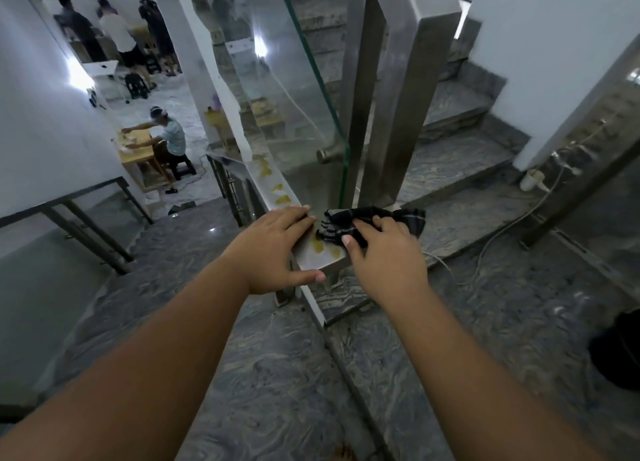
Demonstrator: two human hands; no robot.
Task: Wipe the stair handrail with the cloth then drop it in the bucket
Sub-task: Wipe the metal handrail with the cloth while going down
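The cloth (374,223) lies bunched on the rail's (329,258) near end, under the right hand (384,252), whose curled grip holds it. The left hand (277,246) rests flat beside it, holding nothing. The rail runs away leftward, with yellow stains (282,199) just ahead of the cloth.

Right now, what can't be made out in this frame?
- Dark shape, head view: cut off by the right edge; bucket or not, unclear.
- Handrail under the cloth, head view: hidden by cloth and right hand.
- Handrail's left side, head view: covered by the left hand.
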